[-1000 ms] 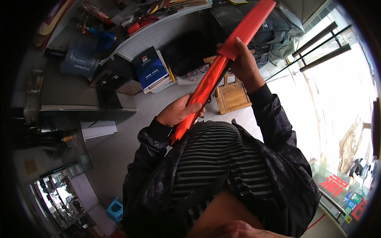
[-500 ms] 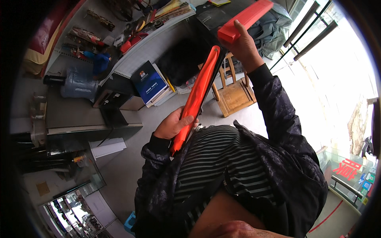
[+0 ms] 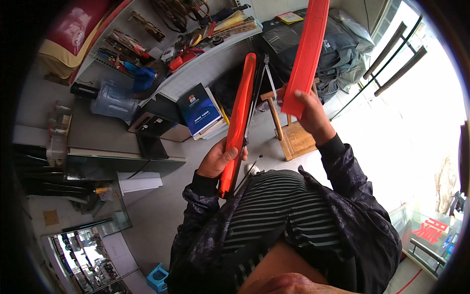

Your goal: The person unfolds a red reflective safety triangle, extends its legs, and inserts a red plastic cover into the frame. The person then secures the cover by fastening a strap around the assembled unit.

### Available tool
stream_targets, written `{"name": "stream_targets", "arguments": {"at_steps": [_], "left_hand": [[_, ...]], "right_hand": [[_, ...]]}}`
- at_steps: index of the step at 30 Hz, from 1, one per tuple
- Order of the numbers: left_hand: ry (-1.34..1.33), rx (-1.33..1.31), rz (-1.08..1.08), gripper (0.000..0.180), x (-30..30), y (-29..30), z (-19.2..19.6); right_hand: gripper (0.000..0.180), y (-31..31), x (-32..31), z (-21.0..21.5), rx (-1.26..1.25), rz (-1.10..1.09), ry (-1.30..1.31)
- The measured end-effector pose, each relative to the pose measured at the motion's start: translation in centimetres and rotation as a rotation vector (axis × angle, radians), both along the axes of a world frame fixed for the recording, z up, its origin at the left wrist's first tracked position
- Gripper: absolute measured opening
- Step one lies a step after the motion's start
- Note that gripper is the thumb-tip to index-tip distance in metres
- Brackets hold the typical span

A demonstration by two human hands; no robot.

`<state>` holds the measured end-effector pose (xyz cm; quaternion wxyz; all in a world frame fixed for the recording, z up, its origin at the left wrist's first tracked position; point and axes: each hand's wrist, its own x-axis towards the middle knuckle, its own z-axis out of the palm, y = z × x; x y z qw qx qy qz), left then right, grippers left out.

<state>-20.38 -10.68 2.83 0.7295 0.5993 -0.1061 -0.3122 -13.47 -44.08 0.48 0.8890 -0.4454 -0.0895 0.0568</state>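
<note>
A dark, mottled jacket (image 3: 362, 223) is worn open over a black-and-grey striped shirt (image 3: 264, 201) at 5 o'clock. Sleeves (image 3: 348, 171) are finished with plain black cuffs (image 3: 334, 146) at 3 and 7 o'clock.

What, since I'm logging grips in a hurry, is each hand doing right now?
Left hand: closed, holding the folded orange-red item.
Right hand: closed, holding the long red case by one end.

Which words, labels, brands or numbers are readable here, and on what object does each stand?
Dark blue rectangular folder: pale lettering, left unquoted; its smallest line is too small to read.
Clear glass counter: large red characters, left unquoted.
Dark grey fabric bag: pale marking, too small.
Long red plastic case: no readable text.
</note>
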Motion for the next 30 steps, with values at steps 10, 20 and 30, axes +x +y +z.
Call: {"name": "stream_targets", "arguments": {"at_steps": [10, 20, 30], "left_hand": [[-0.071, 0.040, 0.147, 0.062, 0.2, -1.3, 1.0], [-0.162, 0.128, 0.216, 0.055, 0.9, -2.3, 1.0], [-0.122, 0.094, 0.239, 0.054, 0.4, -2.5, 0.9]], "right_hand": [[0.084, 3.6, -6.2, 3.0, -0.287, 0.212, -0.250], [0.082, 5.0, -7.3, 3.0, -0.313, 0.239, -0.242], [0.077, 5.5, -7.4, 3.3, -0.359, 0.265, -0.245]]}}
